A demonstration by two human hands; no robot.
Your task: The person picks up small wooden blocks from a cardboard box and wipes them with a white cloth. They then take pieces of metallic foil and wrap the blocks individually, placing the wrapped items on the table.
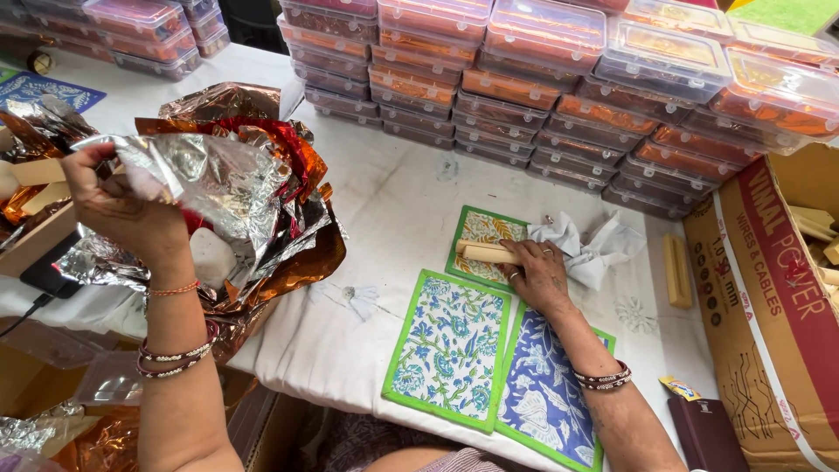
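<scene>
Gripping a small wooden block (488, 253) with the closed right hand (537, 275) while the left hand (118, 210) pinches silver foil (214, 179), the wrapping looks about to begin, needing both brought together.

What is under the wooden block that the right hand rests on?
The wooden block lies on a small green-bordered printed mat on the white table cloth. The right hand covers the block's near end and part of the mat; anything beneath the mat is hidden.
</scene>
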